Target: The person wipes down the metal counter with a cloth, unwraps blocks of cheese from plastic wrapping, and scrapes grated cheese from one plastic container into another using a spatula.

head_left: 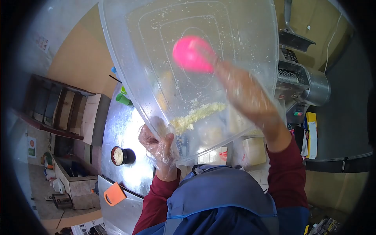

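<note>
A large translucent plastic bin point(250, 43) is tilted up in front of me, with its inside facing me. Pale crumbly bits point(199, 114) lie in a band along its lower side, and small crumbs cling to its bottom. My left hand point(159, 143), in a clear plastic glove, grips the bin's lower left corner, thumb on the inside. A bright pink rounded tool point(192, 54), blurred by motion, is in my right hand point(248, 92), over the bin's bottom.
A metal table point(117, 139) carries a dark cup point(128, 156) with white contents and green cups point(123, 99). An orange board point(114, 194) lies nearer. At the right stands a metal grating machine point(303, 80). Wrapped pale blocks point(254, 150) sit below the bin.
</note>
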Available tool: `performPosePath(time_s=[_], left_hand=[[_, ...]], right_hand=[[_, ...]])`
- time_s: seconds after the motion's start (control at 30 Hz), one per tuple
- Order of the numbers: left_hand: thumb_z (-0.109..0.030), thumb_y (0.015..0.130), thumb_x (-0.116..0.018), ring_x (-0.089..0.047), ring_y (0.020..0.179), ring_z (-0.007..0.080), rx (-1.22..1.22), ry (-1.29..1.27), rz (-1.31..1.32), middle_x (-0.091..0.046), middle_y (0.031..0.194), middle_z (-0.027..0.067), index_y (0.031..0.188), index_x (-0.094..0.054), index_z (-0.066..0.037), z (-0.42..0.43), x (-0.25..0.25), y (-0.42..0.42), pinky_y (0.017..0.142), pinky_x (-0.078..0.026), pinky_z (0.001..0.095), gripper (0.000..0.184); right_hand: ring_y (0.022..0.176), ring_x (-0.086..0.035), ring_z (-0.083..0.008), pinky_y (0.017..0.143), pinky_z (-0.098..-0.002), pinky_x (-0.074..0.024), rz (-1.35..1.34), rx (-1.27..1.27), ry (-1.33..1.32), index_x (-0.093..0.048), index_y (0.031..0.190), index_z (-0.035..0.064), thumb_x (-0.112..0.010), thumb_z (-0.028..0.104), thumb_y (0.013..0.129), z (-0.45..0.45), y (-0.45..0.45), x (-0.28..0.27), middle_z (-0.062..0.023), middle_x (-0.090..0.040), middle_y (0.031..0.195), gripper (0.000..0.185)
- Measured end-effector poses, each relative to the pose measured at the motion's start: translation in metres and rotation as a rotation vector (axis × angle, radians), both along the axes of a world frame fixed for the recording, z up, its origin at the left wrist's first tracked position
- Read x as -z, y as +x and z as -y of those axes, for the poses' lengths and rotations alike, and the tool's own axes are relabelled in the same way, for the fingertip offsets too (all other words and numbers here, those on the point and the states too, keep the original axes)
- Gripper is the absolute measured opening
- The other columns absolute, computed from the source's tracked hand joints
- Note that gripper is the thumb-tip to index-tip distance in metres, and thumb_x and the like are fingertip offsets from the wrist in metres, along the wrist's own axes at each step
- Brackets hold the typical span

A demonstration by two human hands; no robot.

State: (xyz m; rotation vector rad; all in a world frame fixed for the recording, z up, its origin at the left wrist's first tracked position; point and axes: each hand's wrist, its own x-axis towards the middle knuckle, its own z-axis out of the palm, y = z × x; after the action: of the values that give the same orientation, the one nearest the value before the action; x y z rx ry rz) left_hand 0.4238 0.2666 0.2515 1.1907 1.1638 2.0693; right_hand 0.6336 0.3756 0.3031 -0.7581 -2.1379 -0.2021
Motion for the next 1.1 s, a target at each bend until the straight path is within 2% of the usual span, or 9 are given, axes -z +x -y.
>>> performPosePath(time_s=[0.03, 0.27, 0.33, 0.5, 0.6, 0.7, 0.8, 0.87, 1.1], left_hand=[[-0.027, 0.063, -0.078, -0.038, 0.061, 0.0104, -0.009, 0.003, -0.041, -0.043, 0.067, -0.0018, 0.063, -0.040, -0.009, 0.000, 0.000, 0.001, 0.058, -0.029, 0.0262, 0.041], [-0.027, 0.065, -0.076, -0.037, 0.057, 0.0112, -0.053, 0.025, -0.107, -0.042, 0.061, -0.0009, 0.058, -0.038, -0.009, -0.008, -0.005, 0.010, 0.055, -0.027, 0.0275, 0.042], [-0.025, 0.065, -0.075, -0.037, 0.056, 0.0116, -0.056, 0.028, -0.142, -0.041, 0.061, -0.0013, 0.058, -0.038, -0.010, -0.010, -0.003, 0.009, 0.054, -0.027, 0.0276, 0.041], [-0.018, 0.064, -0.078, -0.042, 0.066, 0.0116, 0.033, 0.001, -0.238, -0.047, 0.073, 0.0018, 0.068, -0.041, -0.010, -0.001, 0.008, 0.014, 0.060, -0.033, 0.0261, 0.039], [-0.026, 0.066, -0.079, -0.043, 0.064, 0.0118, 0.041, 0.009, -0.349, -0.047, 0.070, 0.0012, 0.065, -0.039, -0.010, 0.000, 0.004, 0.018, 0.062, -0.032, 0.0258, 0.043], [-0.012, 0.059, -0.069, -0.033, 0.048, 0.0110, -0.059, 0.018, -0.281, -0.039, 0.053, -0.0007, 0.055, -0.036, -0.009, -0.009, -0.007, 0.023, 0.048, -0.026, 0.0270, 0.033], [-0.010, 0.059, -0.067, -0.034, 0.048, 0.0112, -0.036, -0.003, -0.252, -0.039, 0.053, -0.0004, 0.055, -0.037, -0.009, -0.012, -0.003, 0.024, 0.048, -0.027, 0.0267, 0.031], [-0.009, 0.059, -0.067, -0.034, 0.048, 0.0115, -0.038, 0.021, -0.282, -0.039, 0.053, -0.0002, 0.055, -0.037, -0.009, -0.011, -0.003, 0.026, 0.049, -0.027, 0.0268, 0.030], [-0.009, 0.057, -0.066, -0.039, 0.049, 0.0133, -0.123, 0.105, -0.316, -0.043, 0.054, 0.0015, 0.053, -0.037, -0.010, -0.008, -0.009, 0.029, 0.050, -0.030, 0.0279, 0.029]], right_hand=[[0.057, -0.057, -0.0243, 0.055, -0.0383, -0.0545, -0.046, -0.009, -0.402, -0.023, 0.148, 0.0134, -0.041, 0.005, 0.093, -0.008, -0.003, -0.018, -0.0148, -0.057, 0.074, 0.058], [0.057, -0.058, -0.0288, 0.057, -0.0393, -0.0550, 0.151, -0.119, -0.210, -0.021, 0.148, 0.0130, -0.040, -0.001, 0.089, 0.025, -0.026, 0.040, -0.0162, -0.056, 0.068, 0.063], [0.066, -0.060, -0.0238, 0.062, -0.0390, -0.0508, 0.337, -0.326, -0.605, -0.024, 0.148, 0.0126, -0.043, 0.003, 0.090, 0.037, -0.003, 0.017, -0.0156, -0.061, 0.081, 0.061], [0.060, -0.059, -0.0271, 0.059, -0.0405, -0.0501, -0.171, 0.037, -0.575, -0.022, 0.148, 0.0116, -0.045, 0.004, 0.089, -0.028, -0.001, -0.055, -0.0178, -0.058, 0.070, 0.064], [0.051, -0.055, -0.0237, 0.046, -0.0354, -0.0471, -0.124, 0.125, -0.108, -0.015, 0.148, 0.0026, -0.040, 0.001, 0.089, -0.053, -0.011, -0.018, -0.0146, -0.053, 0.059, 0.064], [0.049, -0.054, -0.0233, 0.049, -0.0372, -0.0490, 0.250, -0.222, -0.676, -0.007, 0.149, 0.0048, -0.038, 0.010, 0.093, 0.016, -0.015, -0.004, -0.0151, -0.054, 0.060, 0.064], [0.050, -0.055, -0.0246, 0.052, -0.0383, -0.0515, 0.211, -0.343, -0.568, -0.010, 0.149, 0.0051, -0.037, 0.011, 0.094, 0.010, -0.001, 0.000, -0.0162, -0.057, 0.062, 0.062], [0.052, -0.054, -0.0262, 0.050, -0.0376, -0.0469, -0.264, 0.010, -0.687, -0.023, 0.148, 0.0232, -0.043, 0.011, 0.094, -0.017, 0.011, -0.040, -0.0159, -0.056, 0.062, 0.059], [0.060, -0.058, -0.0410, 0.058, -0.0487, -0.0464, -0.142, 0.306, -0.342, -0.011, 0.149, 0.0165, -0.042, 0.005, 0.091, -0.057, 0.034, 0.011, -0.0274, -0.056, 0.063, 0.067]])
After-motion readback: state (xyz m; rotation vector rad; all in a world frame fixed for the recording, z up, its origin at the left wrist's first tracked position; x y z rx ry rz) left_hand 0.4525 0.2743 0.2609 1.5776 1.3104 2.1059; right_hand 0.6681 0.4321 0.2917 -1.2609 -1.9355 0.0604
